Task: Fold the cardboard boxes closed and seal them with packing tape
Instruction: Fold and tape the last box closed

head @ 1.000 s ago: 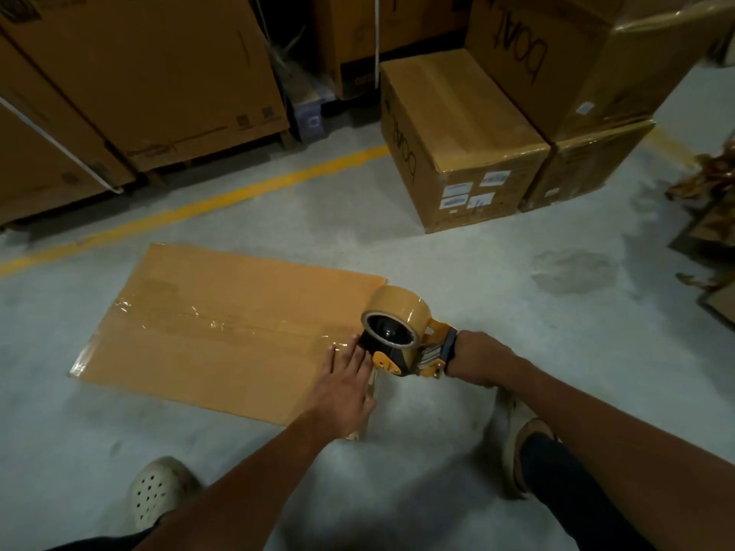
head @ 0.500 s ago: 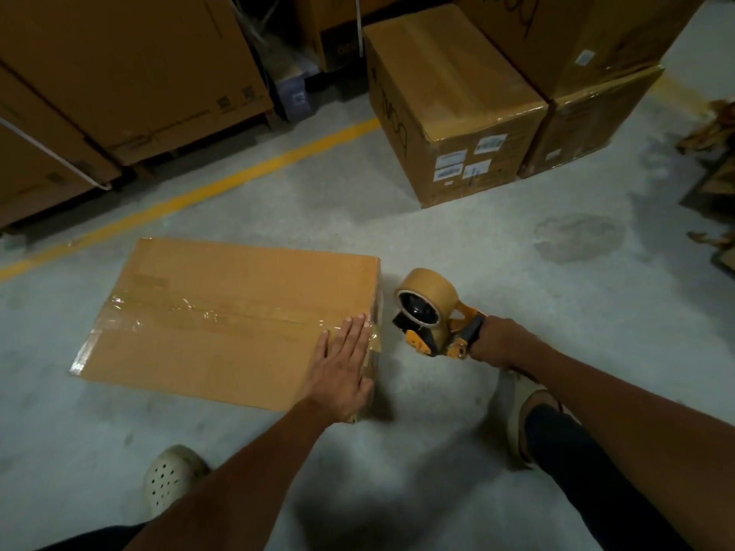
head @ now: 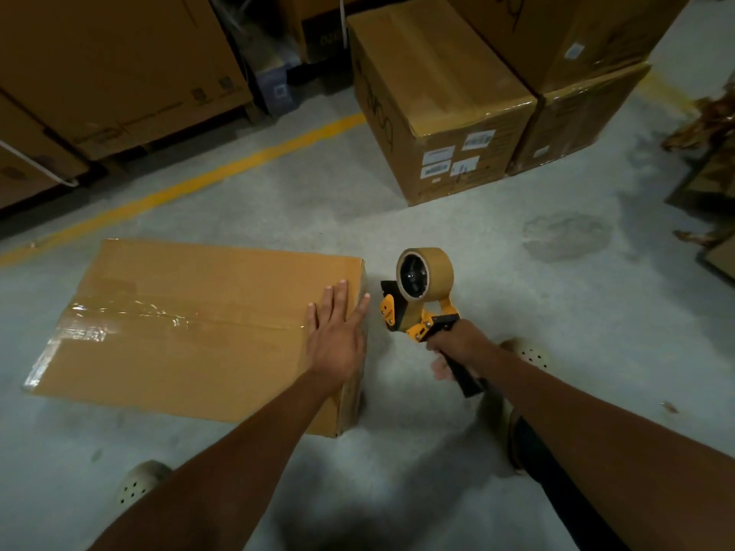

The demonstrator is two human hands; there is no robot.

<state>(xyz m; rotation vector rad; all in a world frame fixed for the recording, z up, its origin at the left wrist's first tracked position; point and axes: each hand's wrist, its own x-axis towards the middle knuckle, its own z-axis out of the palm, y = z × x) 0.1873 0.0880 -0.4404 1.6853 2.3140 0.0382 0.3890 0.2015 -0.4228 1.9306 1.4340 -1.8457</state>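
A closed brown cardboard box (head: 191,324) lies on the concrete floor, with a strip of clear packing tape (head: 159,316) running along its top seam. My left hand (head: 336,340) rests flat on the box's right end, fingers spread over the tape. My right hand (head: 457,347) grips the black handle of a yellow tape dispenser (head: 421,296) loaded with a brown tape roll. The dispenser hangs just right of the box, apart from it.
A sealed labelled box (head: 441,101) stands behind, with larger cartons (head: 568,37) to its right and big cartons (head: 111,65) at the back left. A yellow floor line (head: 199,180) runs diagonally. Cardboard scraps (head: 708,161) lie at the far right. My shoes are near the bottom.
My right hand has pulled the tape dispenser off the box's right edge and out to the right. My left hand has stayed pressed on the box end.
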